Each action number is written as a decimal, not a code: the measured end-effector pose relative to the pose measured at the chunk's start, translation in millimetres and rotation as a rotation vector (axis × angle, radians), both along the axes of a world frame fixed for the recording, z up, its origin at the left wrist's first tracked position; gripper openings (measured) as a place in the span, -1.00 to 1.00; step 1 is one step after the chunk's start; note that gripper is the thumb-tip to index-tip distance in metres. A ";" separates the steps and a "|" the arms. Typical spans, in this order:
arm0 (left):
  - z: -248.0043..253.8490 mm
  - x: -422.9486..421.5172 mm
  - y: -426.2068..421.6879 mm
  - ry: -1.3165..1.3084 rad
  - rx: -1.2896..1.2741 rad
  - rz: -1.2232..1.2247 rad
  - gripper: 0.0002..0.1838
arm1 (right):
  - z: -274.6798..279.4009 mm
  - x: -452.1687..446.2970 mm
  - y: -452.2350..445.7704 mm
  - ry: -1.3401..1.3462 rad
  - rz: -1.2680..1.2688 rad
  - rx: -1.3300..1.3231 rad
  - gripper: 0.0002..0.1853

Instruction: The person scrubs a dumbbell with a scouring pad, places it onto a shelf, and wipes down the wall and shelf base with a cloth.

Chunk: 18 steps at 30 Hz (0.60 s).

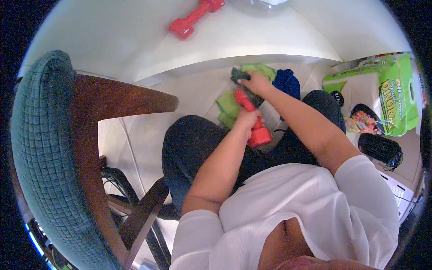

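My left hand (247, 122) is wrapped round the handle of a red dumbbell (259, 137), held tilted above my lap. One head of it points away from me, the other lies near my knees. Just beyond, my right hand (259, 83) has its fingers closed on a dark grey cloth (240, 76), which hangs down behind the dumbbell. Under and around the hands are a green cloth (227, 108) and a dark blue cloth (287, 83) on the floor. A second red dumbbell (196, 19) lies on the white surface ahead.
At the left stands a wooden chair with a green padded cover (45, 135). On the right are a green rice bag (396, 96) and a black device with a cord (380, 150). Part of a clear bowl (263, 5) shows at the top. A cable (130, 148) runs along the floor.
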<state>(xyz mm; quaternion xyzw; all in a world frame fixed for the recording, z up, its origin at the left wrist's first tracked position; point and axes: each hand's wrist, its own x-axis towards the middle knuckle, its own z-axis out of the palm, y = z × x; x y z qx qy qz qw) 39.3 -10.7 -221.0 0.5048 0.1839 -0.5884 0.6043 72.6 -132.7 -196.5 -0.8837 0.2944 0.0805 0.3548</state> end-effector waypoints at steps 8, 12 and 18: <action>-6.3 -2.9 -3.0 0.001 -0.025 -0.046 -0.68 | -15.4 -34.7 -15.4 -0.034 0.071 0.270 -0.48; 3.2 -2.1 0.6 -0.117 -0.032 -0.066 -0.68 | 2.2 -32.6 2.0 -0.021 -0.023 0.248 -0.40; -0.6 -2.0 0.1 0.060 -0.052 0.041 -0.78 | -6.3 -15.9 10.2 -0.004 0.053 0.031 -0.48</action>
